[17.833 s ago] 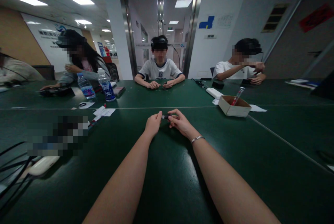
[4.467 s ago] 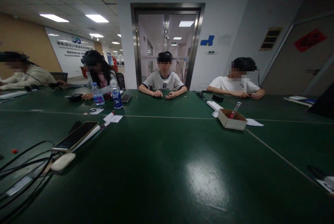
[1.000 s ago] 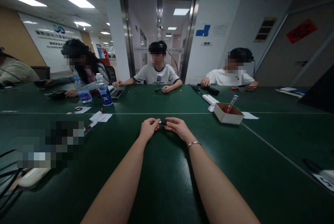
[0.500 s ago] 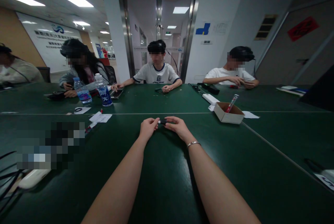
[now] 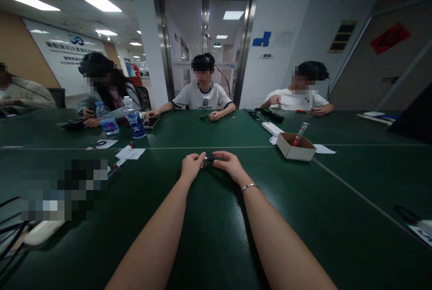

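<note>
Both my hands meet above the middle of the green table. Between them lies a small black object with a silver end, too small to tell its exact kind. My left hand pinches the silver end between thumb and fingertips. On the black end, the thumb and fingers of my right hand are closed from the other side. The fingers partly cover the object. A silver bracelet circles my right wrist.
An open cardboard box holding a slim clear-and-red item stands right of my hands. Papers and two bottles are on the left, near a blurred-out patch and a white device with cables. Several people sit across the table.
My hands and the black object stay almost where they were. Across the table at right, a person's hands have moved apart, one raised toward the chest.
</note>
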{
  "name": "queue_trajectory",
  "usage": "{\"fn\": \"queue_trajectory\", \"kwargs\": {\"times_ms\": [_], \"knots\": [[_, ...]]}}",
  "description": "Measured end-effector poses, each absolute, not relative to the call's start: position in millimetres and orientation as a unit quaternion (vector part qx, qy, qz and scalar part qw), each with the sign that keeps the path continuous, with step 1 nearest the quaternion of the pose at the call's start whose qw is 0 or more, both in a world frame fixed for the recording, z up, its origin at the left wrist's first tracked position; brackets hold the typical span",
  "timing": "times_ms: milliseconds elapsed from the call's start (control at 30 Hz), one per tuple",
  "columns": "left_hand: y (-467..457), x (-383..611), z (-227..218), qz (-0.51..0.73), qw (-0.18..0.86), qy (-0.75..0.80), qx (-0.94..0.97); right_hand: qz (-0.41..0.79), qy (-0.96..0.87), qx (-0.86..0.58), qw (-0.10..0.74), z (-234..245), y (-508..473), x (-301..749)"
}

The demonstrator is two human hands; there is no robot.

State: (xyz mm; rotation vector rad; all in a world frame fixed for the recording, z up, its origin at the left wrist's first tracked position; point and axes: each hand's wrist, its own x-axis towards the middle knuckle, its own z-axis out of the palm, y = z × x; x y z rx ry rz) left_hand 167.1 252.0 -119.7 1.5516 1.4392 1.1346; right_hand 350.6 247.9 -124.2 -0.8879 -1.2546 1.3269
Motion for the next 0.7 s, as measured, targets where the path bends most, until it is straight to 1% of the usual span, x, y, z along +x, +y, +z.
{"fn": "queue_trajectory", "kwargs": {"times_ms": [167, 433, 700], "knots": [[249.0, 169.8, -114.1, 0.436, 0.338, 0.579, 0.601, 0.531, -0.541, -0.381, 0.529, -123.6, 247.5, 349.5], [249.9, 170.7, -116.5, 0.429, 0.312, 0.593, 0.605, 0.562, -0.521, -0.357, 0.534, -124.8, 248.3, 347.7], [247.2, 170.6, -112.8, 0.427, 0.315, 0.592, 0.606, 0.573, -0.516, -0.352, 0.530, -122.6, 247.4, 347.6]]}}
